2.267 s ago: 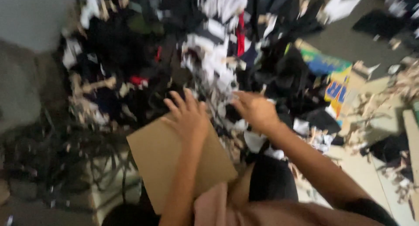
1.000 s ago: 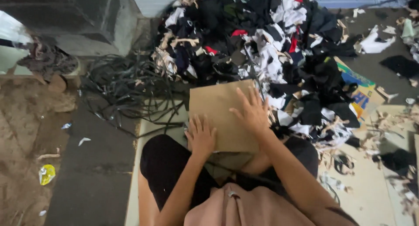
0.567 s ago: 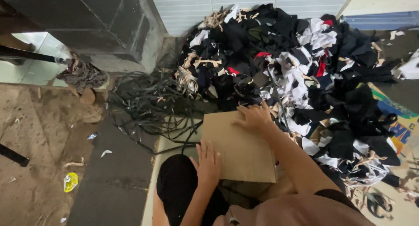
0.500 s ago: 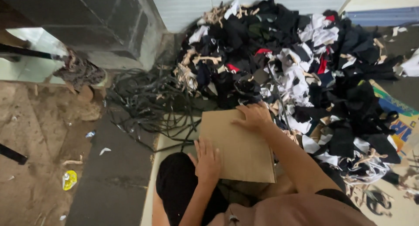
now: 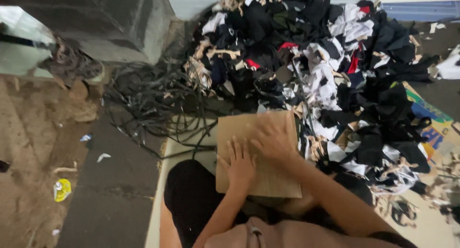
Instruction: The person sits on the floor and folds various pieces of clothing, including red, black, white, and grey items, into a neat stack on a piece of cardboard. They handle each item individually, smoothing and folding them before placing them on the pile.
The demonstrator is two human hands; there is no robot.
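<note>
A brown cardboard sheet [image 5: 239, 130] lies flat across my lap, over my black-clad leg [image 5: 189, 195]. My left hand [image 5: 238, 162] rests flat on the sheet's lower left part, fingers spread. My right hand [image 5: 272, 138] presses palm-down on its upper middle, fingers apart and a little blurred. Neither hand grips anything. Just beyond the sheet's far edge rises a big heap of fabric scraps [image 5: 316, 61] in black, white, red and beige.
A tangle of black straps [image 5: 153, 104] lies on the floor to the left of the heap. A dark concrete block [image 5: 96, 23] stands at the upper left. Colourful printed cardboard [image 5: 431, 123] lies at the right. A yellow wrapper [image 5: 62, 189] sits on the dirt floor.
Both hands stayed on the cardboard sheet; my right hand slid from its far edge toward the middle, near my left hand. The camera view shifted slightly.
</note>
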